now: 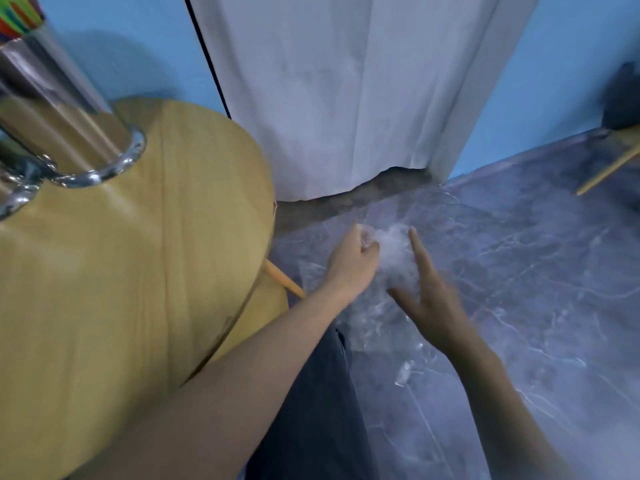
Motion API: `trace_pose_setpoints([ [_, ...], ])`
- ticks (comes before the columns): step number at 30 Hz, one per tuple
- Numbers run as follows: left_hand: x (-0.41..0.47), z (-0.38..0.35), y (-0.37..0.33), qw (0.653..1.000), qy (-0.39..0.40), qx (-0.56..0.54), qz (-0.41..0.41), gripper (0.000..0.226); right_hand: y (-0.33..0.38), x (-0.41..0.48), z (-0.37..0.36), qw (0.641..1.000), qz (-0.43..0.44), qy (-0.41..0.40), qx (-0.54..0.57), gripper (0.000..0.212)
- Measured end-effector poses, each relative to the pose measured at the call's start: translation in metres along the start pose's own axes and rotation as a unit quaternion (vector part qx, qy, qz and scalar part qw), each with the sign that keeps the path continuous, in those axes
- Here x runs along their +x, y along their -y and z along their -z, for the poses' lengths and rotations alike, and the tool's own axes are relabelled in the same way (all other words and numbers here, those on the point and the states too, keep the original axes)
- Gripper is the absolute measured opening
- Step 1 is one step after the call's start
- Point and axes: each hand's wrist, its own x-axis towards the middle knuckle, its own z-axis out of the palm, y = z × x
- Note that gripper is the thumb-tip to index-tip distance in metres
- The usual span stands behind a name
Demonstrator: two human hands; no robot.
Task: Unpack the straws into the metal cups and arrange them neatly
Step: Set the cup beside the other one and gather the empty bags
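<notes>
Just right of frame centre, above the marbled floor (540,271): left hands entry (353,261), fisted, gripping crumpled clear plastic wrapping (394,247). Right hand (433,303) at 4 o'clock of it, fingers straight and spread, touching the same wrapping. At 9 o'clock, round wooden tabletop (138,271). At 10 o'clock on it, tall metal cup (62,116), blurred coloured straws (17,15) at its mouth. At 12 o'clock, white curtain (346,98). At 6 o'clock, dark trouser leg (311,410).

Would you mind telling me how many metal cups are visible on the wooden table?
2. The tall cup stands far left on the table, holding coloured straws; the second cup sits beside it, cropped by the frame edge. Others may be out of view.
</notes>
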Motion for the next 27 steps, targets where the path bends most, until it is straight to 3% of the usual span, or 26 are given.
trace_pose_setpoints([
  [4, 0.023, -0.011, 0.022, 0.999, 0.025, -0.033, 0.023, 0.02, -0.024, 0.024, -0.016, 0.996, -0.039, 0.035, 0.067, 0.081],
  [7, 0.041, -0.022, 0.036, 0.998, 0.054, -0.003, 0.022, 0.024, -0.044, 0.044, -0.025, 0.995, -0.022, 0.034, 0.091, 0.034],
  [9, 0.05, -0.031, 0.047, 0.998, 0.026, 0.062, -0.008, 0.023, -0.065, 0.056, -0.033, 0.993, -0.041, 0.026, 0.104, 0.017],
  [12, 0.054, -0.044, 0.068, 0.967, -0.101, 0.191, -0.135, 0.036, -0.098, 0.069, -0.046, 0.988, -0.104, 0.004, 0.116, 0.02],
  [13, 0.055, -0.049, 0.074, 0.953, -0.102, 0.225, -0.172, 0.041, -0.108, 0.073, -0.05, 0.985, -0.125, -0.011, 0.115, 0.026],
  [15, 0.058, -0.059, 0.084, 0.949, 0.013, 0.263, -0.17, 0.057, -0.124, 0.079, -0.056, 0.968, -0.178, -0.039, 0.172, 0.038],
  [17, 0.064, -0.072, 0.095, 0.942, 0.156, 0.284, -0.09, 0.084, -0.134, 0.083, -0.06, 0.932, -0.224, -0.05, 0.28, 0.028],
  [18, 0.068, -0.077, 0.099, 0.938, 0.187, 0.286, -0.059, 0.091, -0.137, 0.085, -0.063, 0.909, -0.238, -0.043, 0.339, 0.026],
  [21, 0.082, -0.087, 0.106, 0.959, 0.149, 0.239, -0.019, 0.074, -0.147, 0.083, -0.068, 0.848, -0.256, 0.026, 0.463, 0.016],
  [23, 0.091, -0.086, 0.108, 0.961, 0.11, 0.253, -0.021, 0.055, -0.157, 0.085, -0.067, 0.866, -0.24, 0.04, 0.437, 0.024],
  [25, 0.099, -0.084, 0.113, 0.957, 0.086, 0.278, -0.016, 0.045, -0.166, 0.086, -0.066, 0.93, -0.2, 0.015, 0.307, 0.064],
  [27, 0.107, -0.083, 0.12, 0.956, 0.073, 0.285, -0.005, 0.042, -0.169, 0.087, -0.064, 0.98, -0.138, -0.002, 0.144, 0.088],
])
